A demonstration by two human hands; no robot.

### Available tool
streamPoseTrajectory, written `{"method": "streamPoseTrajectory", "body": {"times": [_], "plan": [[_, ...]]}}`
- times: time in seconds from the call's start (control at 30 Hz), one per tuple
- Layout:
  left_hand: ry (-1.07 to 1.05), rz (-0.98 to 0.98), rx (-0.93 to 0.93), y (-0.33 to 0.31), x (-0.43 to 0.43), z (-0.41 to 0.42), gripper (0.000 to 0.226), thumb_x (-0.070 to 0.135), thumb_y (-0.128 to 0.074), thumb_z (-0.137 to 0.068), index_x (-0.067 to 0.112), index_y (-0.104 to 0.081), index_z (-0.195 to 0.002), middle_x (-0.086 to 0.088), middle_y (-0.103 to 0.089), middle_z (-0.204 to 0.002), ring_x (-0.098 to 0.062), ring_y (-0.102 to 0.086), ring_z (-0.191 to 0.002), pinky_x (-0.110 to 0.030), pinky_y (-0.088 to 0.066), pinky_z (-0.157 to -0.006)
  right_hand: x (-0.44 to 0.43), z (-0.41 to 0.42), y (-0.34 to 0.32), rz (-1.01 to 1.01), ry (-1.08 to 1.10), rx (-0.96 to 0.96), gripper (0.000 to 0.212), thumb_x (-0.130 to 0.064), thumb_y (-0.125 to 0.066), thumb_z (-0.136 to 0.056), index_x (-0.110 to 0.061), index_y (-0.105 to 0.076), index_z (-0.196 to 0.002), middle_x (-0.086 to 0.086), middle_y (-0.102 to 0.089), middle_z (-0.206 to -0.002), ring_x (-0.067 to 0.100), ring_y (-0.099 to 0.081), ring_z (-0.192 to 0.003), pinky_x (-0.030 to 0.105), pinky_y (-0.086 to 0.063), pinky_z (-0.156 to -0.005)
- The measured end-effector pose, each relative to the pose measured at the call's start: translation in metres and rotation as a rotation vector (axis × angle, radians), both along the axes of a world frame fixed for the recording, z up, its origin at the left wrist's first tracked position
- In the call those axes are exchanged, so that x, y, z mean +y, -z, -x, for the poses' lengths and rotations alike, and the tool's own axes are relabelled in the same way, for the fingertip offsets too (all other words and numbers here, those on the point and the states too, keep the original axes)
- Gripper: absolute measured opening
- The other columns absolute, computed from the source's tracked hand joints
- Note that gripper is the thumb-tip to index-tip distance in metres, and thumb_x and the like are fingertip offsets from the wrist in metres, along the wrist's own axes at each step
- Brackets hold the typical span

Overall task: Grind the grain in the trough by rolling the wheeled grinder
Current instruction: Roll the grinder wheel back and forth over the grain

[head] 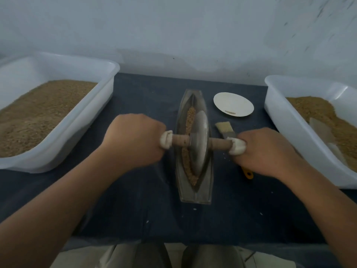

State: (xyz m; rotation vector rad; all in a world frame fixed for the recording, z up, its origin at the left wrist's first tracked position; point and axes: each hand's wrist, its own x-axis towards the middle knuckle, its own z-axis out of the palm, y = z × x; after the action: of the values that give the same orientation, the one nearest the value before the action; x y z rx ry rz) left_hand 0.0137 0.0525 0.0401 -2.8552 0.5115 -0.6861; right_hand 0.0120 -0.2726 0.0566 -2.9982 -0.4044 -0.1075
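The left hand (133, 138) and right hand (266, 149) each grip one handle end of the wheeled grinder (199, 144); their fingers seem curled round it, mostly hidden. Its wheel stands on the grain (190, 115) in the trough (195, 196) on the worktop (146, 89).

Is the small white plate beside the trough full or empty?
Nearly empty: the plate shows bare white almost all over, with only a thin streak of brown bits near its front edge.

Dark blue cloth-covered worktop (135, 209): grey boat-shaped metal trough (195, 196) at centre; small white round plate (233, 104) and yellow-handled flat brush (227, 131) just right of it; left white plastic tub (92, 113) and right white plastic tub (286, 128) at the sides.
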Motion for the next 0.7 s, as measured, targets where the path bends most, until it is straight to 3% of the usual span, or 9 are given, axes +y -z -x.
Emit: {"method": "streamPoseTrajectory", "body": {"times": [0.1,0.2,0.33,0.43,0.53,0.63,0.7], "plan": [[-0.042,0.040,0.147,0.000,-0.004,-0.024,0.032,0.053,-0.047,-0.081,0.030,-0.052,-0.060,0.011,-0.048,-0.054,-0.012,-0.045,-0.046,-0.022,-0.027,-0.048,0.002,-0.020,0.007,0.077,0.061,-0.047,0.034,-0.071,-0.051,-0.074,-0.038,-0.060,-0.070,-0.012,-0.059,-0.060,0.002,-0.052,-0.057,0.028,-0.036,-0.049],[-0.128,0.117,0.266,-0.011,-0.016,-0.075,0.027,0.049,-0.052,-0.084,0.029,-0.058,-0.069,0.009,-0.060,-0.070,-0.018,-0.054,-0.061,-0.030,-0.040,-0.057,0.015,-0.067,0.008,0.120,0.174,-0.193,0.038,-0.058,-0.055,-0.088,-0.027,-0.058,-0.067,-0.007,-0.057,-0.062,0.015,-0.052,-0.057,0.028,-0.038,-0.052],[-0.182,0.178,0.305,-0.012,-0.019,-0.098,0.024,0.046,-0.058,-0.084,0.026,-0.061,-0.071,0.005,-0.064,-0.075,-0.019,-0.057,-0.065,-0.033,-0.048,-0.063,0.028,-0.095,-0.006,0.162,0.164,-0.235,0.031,-0.046,-0.059,-0.086,-0.024,-0.054,-0.064,-0.002,-0.055,-0.061,0.016,-0.048,-0.055,0.027,-0.031,-0.051],[-0.142,0.152,0.248,0.000,-0.011,-0.063,0.029,0.048,-0.053,-0.085,0.026,-0.056,-0.066,0.009,-0.057,-0.066,-0.015,-0.051,-0.057,-0.029,-0.038,-0.053,0.016,-0.070,-0.006,0.156,0.088,-0.190,0.035,-0.052,-0.057,-0.087,-0.027,-0.053,-0.062,-0.008,-0.054,-0.058,0.012,-0.049,-0.053,0.026,-0.030,-0.049],[-0.013,0.145,0.070,0.016,0.003,-0.009,0.038,0.056,-0.042,-0.084,0.029,-0.042,-0.058,0.012,-0.042,-0.050,-0.009,-0.038,-0.042,-0.021,-0.022,-0.046,0.005,-0.022,-0.001,0.082,-0.060,-0.244,0.028,-0.060,-0.051,-0.071,-0.040,-0.041,-0.055,-0.017,-0.041,-0.047,-0.001,-0.041,-0.045,0.021,-0.025,-0.044],[0.020,0.149,0.028,0.019,0.012,0.001,0.040,0.058,-0.042,-0.085,0.030,-0.038,-0.056,0.013,-0.037,-0.047,-0.008,-0.033,-0.038,-0.019,-0.019,-0.046,0.000,-0.012,0.000,0.064,-0.085,-0.221,0.030,-0.065,-0.043,-0.065,-0.037,-0.041,-0.054,-0.015,-0.041,-0.046,0.000,-0.040,-0.044,0.022,-0.024,-0.043],[-0.038,0.107,0.105,0.016,0.004,-0.019,0.035,0.055,-0.046,-0.081,0.028,-0.045,-0.059,0.011,-0.045,-0.054,-0.013,-0.041,-0.045,-0.023,-0.023,-0.048,0.004,-0.027,0.005,0.126,-0.001,-0.216,0.036,-0.065,-0.048,-0.075,-0.033,-0.049,-0.058,-0.012,-0.048,-0.051,0.002,-0.044,-0.049,0.024,-0.027,-0.046]]}}
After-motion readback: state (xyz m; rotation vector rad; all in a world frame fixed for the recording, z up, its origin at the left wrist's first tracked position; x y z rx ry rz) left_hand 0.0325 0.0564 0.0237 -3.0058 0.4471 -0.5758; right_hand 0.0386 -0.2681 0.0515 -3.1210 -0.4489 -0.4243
